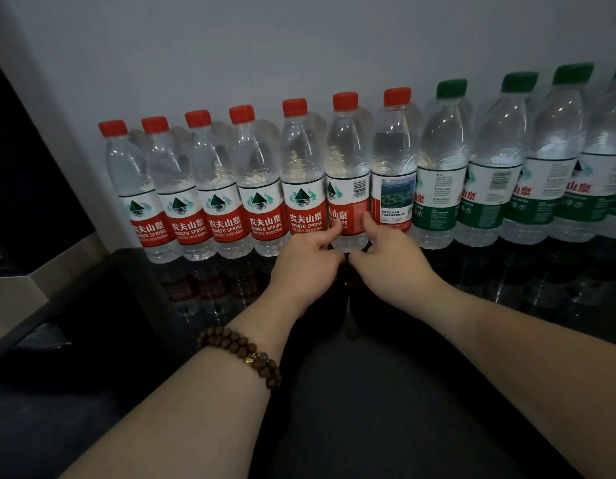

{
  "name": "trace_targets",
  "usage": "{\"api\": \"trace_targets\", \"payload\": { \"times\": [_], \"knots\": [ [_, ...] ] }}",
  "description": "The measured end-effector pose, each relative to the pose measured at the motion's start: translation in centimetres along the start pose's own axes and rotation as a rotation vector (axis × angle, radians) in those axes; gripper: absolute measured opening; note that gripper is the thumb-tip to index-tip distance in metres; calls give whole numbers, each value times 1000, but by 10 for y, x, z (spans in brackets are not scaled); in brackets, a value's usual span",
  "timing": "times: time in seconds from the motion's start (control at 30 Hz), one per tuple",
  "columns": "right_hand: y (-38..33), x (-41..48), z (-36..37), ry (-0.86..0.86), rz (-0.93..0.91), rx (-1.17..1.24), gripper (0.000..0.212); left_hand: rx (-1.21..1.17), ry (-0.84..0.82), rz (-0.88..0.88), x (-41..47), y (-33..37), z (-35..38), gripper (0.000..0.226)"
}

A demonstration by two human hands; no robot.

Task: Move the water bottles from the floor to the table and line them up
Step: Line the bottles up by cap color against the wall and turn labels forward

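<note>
Left hand (308, 252) and right hand (386, 250) side by side, low on one clear plastic water bottle with a red cap and a red-and-white label (348, 174). Grasping it from both flanks: left thumb laid on the red band of the label, right thumb against the label's right edge, other fingers curled round the ribbed foot and mostly hidden. Stands upright on the glossy black worktop (472, 288), sixth from the left in a row against the pale grey wall (299, 46), barcode turned partly forward. Sits close against its neighbours on either side.

To its left, five more red-capped bottles (216, 188), upright, shoulder to shoulder, labels facing front. To its right, one further red-capped bottle (394, 167) with a landscape picture showing on its label. Then four green-capped clear bottles with green-and-white labels (500, 150), upright too, the last cut off at the edge of view. Dim reflections of the row in the worktop's sheen.

Around the left wrist, a double-wound bracelet of brown wooden beads (242, 354) with one gold bead. Both forearms bare, reaching in from the bottom corners. At far left, beside the worktop, a beige ledge (33, 271) below a dark panel (30, 167).
</note>
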State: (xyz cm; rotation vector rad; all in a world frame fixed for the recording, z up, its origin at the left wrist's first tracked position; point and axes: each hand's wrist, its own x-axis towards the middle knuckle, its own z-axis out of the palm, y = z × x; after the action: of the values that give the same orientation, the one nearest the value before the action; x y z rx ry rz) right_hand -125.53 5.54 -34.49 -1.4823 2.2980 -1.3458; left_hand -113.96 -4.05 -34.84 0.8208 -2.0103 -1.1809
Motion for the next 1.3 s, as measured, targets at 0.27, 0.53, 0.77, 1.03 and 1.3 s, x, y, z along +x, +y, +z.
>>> {"api": "trace_targets", "payload": {
  "times": [0.27, 0.53, 0.77, 1.03, 1.3],
  "knots": [
    [0, -3, -2, 103, -29, 72, 60, -125, 46, -42, 2, 0, -2, 50],
    [-1, -3, 0, 38, -28, 46, 66, -61, 32, -5, 4, -3, -1, 59],
    [-3, -3, -1, -9, -32, -8, 81, -62, 22, 0, 2, -3, 0, 57],
    [-4, -5, -4, 87, -10, 98, 60, -111, 78, -14, 3, -4, -1, 48],
    [-4, -5, -3, 77, 36, 86, 56, -27, 19, -18, 2, -2, 0, 63]
  ]
}}
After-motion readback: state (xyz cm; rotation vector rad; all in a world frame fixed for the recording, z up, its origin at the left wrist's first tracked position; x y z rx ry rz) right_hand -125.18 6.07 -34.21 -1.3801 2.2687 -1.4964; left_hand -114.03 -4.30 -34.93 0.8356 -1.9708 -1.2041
